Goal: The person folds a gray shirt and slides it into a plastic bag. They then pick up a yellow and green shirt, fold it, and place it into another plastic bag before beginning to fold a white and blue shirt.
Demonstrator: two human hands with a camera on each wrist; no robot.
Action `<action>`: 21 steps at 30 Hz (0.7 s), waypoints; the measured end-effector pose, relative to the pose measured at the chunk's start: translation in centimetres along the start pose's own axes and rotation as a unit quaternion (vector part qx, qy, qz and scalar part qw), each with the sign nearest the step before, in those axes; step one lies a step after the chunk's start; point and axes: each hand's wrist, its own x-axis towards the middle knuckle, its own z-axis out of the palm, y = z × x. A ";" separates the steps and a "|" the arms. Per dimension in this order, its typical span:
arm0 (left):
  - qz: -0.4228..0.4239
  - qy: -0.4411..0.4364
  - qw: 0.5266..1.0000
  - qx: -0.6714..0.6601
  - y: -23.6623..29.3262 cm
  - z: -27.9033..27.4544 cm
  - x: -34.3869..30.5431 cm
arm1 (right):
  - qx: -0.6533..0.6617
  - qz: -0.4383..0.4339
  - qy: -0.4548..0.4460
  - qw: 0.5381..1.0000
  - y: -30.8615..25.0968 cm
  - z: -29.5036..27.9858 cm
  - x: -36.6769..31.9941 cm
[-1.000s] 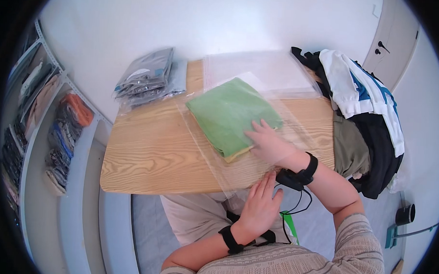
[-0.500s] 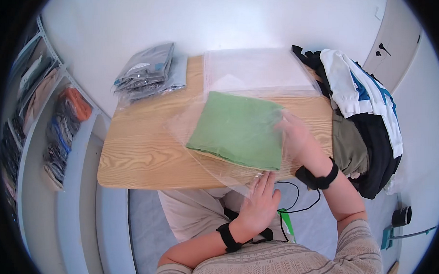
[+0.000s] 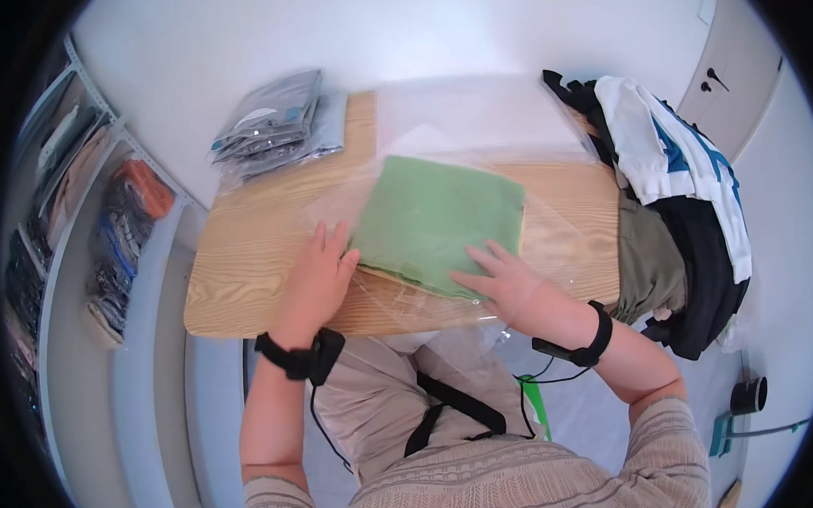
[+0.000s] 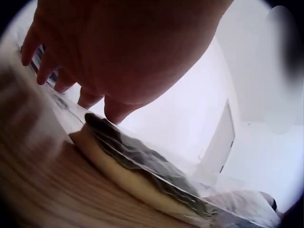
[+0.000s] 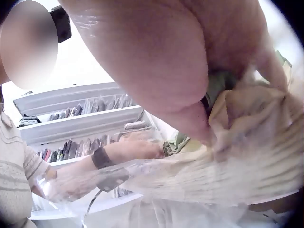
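A folded green cloth [image 3: 439,221] with a yellowish layer under it lies in a clear plastic bag [image 3: 559,237] on the wooden table. At its left corner is the left hand [image 3: 321,278], fingers spread and straight, thumb by the edge. The right hand [image 3: 508,284] rests with spread fingers on the cloth's lower right part. In the left wrist view the left hand [image 4: 118,52] is over the bag beside the cloth's layered edge [image 4: 142,161]. The right wrist view has the right hand [image 5: 166,61] against the bagged yellowish layer [image 5: 247,114].
Bagged grey garments [image 3: 272,119] are stacked at the table's back left. Flat clear bags [image 3: 483,113] lie at the back. White, black and olive clothes [image 3: 653,254] hang over the right edge. Shelves [image 3: 146,272] with bagged clothes stand at left.
The green cloth in its bag has turned so its lower edge faces the person. The left hand has moved from the table's front edge to the cloth's left corner; the right hand has come back onto the cloth.
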 end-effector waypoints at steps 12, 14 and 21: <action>-0.073 -0.108 0.985 0.111 -2.3 0.2 0.7 | 0.169 -0.102 -0.035 0.980 7.7 -3.7 -3.3; -0.086 -0.113 0.984 0.111 -2.3 0.2 0.9 | 0.087 -0.101 -0.003 0.991 8.3 -4.1 -3.4; -0.100 -0.096 0.986 0.096 -2.1 0.6 1.1 | 0.070 0.004 0.101 0.992 6.7 -2.3 -2.1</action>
